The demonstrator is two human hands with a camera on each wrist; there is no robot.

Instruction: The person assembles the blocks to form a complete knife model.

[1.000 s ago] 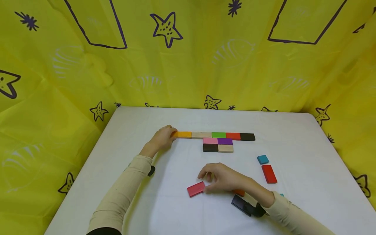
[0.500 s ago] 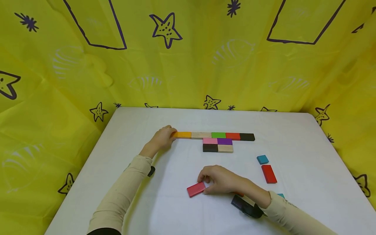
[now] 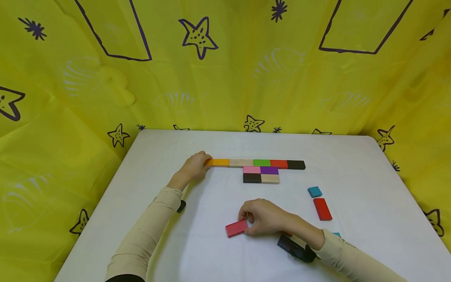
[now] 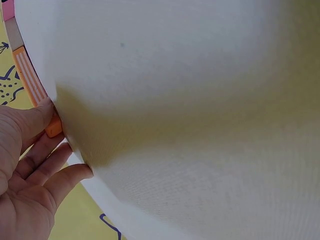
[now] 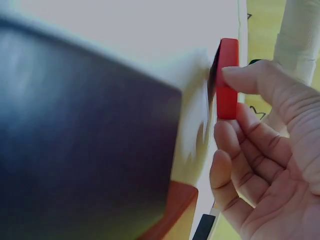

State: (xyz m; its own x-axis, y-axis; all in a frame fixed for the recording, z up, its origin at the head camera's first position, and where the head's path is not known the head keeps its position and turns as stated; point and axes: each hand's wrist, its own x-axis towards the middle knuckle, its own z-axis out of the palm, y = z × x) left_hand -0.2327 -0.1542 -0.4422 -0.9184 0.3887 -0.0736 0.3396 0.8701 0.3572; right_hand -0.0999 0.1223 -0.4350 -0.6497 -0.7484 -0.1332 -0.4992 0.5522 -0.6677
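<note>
My left hand (image 3: pixel 193 166) pinches the left end of an orange domino block (image 3: pixel 220 163), thumb against its near side in the left wrist view. That block heads a row continued by a natural wood block (image 3: pixel 241 163), a green block (image 3: pixel 262 162), a red block (image 3: pixel 279 164) and a black block (image 3: pixel 296 165). Closer to me, my right hand (image 3: pixel 266 216) grips a pinkish-red domino block (image 3: pixel 236 228) by its right end. The right wrist view shows this block (image 5: pixel 228 100) between thumb and fingers; whether it still touches the table is unclear.
Below the row sit a pink block (image 3: pixel 251 169), a purple block (image 3: pixel 269 170), a black block (image 3: pixel 251 178) and a wood block (image 3: pixel 270 179). To the right lie a blue block (image 3: pixel 314 191) and a red block (image 3: pixel 322 209). A dark block (image 5: pixel 85 135) lies near the right wrist.
My right fingers have closed on the pinkish-red block, which has shifted very slightly to the right. The left hand stays in place on the orange block.
</note>
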